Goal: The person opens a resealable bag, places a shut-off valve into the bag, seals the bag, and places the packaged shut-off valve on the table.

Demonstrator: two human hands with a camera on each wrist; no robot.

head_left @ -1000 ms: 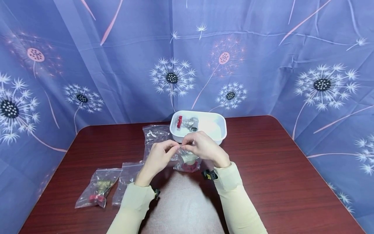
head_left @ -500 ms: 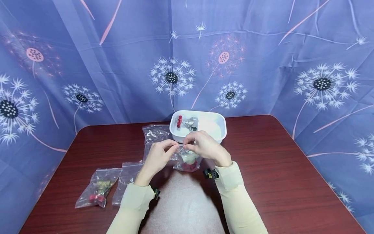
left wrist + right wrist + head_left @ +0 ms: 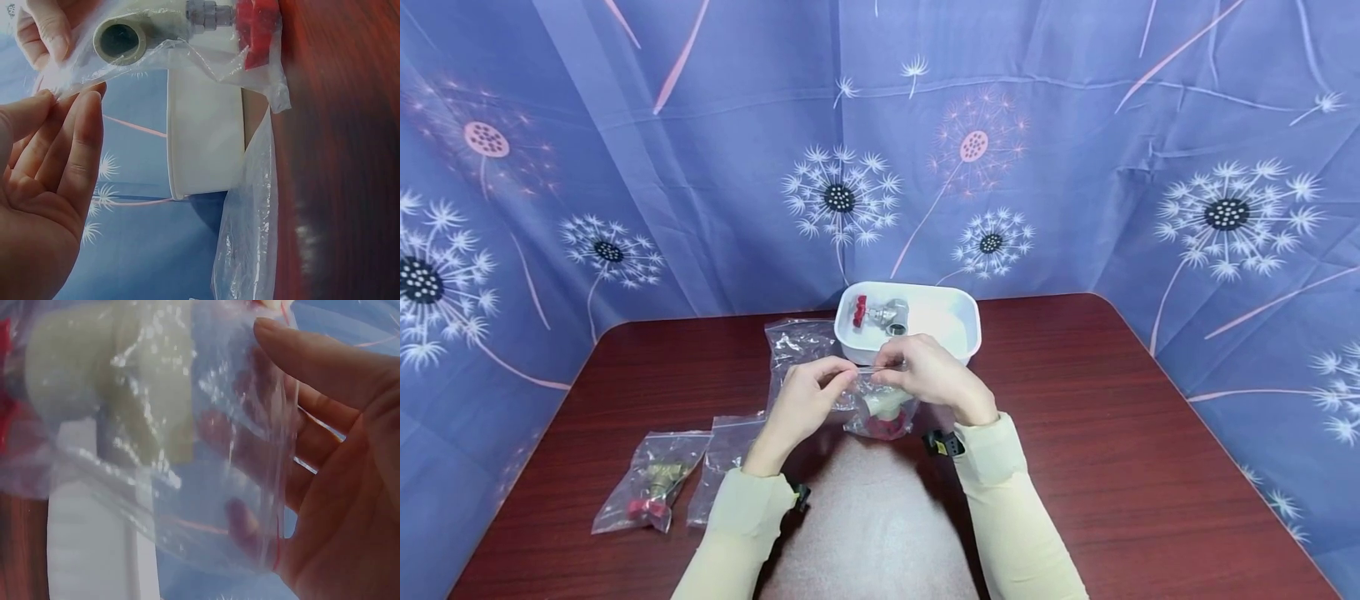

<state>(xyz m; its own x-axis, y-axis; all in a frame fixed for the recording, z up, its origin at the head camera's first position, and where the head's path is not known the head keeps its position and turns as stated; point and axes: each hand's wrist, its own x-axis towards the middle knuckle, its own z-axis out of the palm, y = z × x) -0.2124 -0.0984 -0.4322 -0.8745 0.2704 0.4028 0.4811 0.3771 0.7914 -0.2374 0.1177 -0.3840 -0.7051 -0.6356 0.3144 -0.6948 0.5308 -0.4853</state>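
Observation:
A clear zip bag (image 3: 861, 400) with a pale valve (image 3: 886, 405) and red handwheel (image 3: 887, 427) inside hangs between both hands in the head view. My left hand (image 3: 803, 406) pinches its top edge between thumb and index finger. At the other end of that edge, my right hand (image 3: 934, 379) pinches the bag. The left wrist view shows the valve's round open end (image 3: 119, 42) and the red handwheel (image 3: 256, 28) through the plastic. In the right wrist view, fingers of my right hand (image 3: 350, 444) lie behind the clear film, thumb in front.
Behind the hands stands a white tray (image 3: 958, 327) holding a metal valve with a red handwheel (image 3: 860, 311). Left of it lies a flat clear bag (image 3: 790, 346). Another flat bag (image 3: 724, 454) and a bagged brass valve (image 3: 664, 477) lie on the left of the table (image 3: 1135, 450).
My right hand has shifted very slightly to the right along the bag's top edge. My left hand stays nearly in place, and the bagged valve has barely moved.

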